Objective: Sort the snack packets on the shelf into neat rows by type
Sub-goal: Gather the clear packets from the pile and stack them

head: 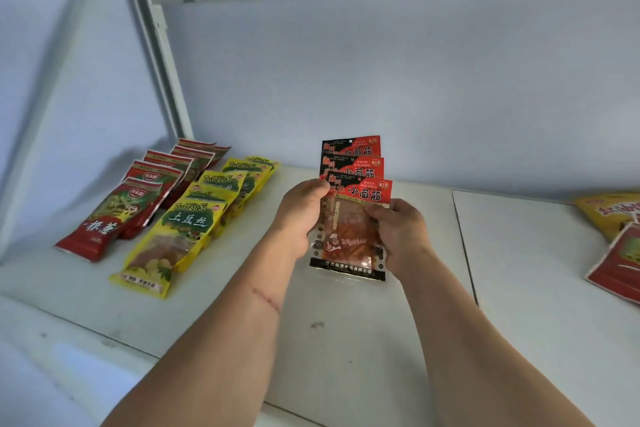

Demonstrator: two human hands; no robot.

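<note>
Head view of a white metal shelf (346, 340) with a pale back wall. Near the middle of the shelf, toward its back edge, the left hand (301, 215) and the right hand (398, 232) together hold a fanned stack of three red-and-black plastic snack packets with clear windows (349, 218). The left hand grips the stack's left edge, thumb over the front packet's upper left corner; the right hand pinches the right edge, thumb on the front face and fingers behind. The packets stand nearly upright, each rear one showing its red header above the one in front. Whether the lower edge of the front packet touches the shelf cannot be told.

Toward the left end of the shelf lie two overlapping rows running from front to back. The outer row consists of red foil snack packets with green leaf pictures (114, 215), nearest the left wall. Just beside it, on the side nearer the hands, lies the row of yellow plastic packets printed "TuDouSi" (180, 229), the two rows touching along their sides.

At the right edge of the shelf, well apart from the hands, lie a loose yellow packet with red lettering (613, 215) and a loose red packet (620, 267) partly overlapping it, both cut off by the frame.
</note>
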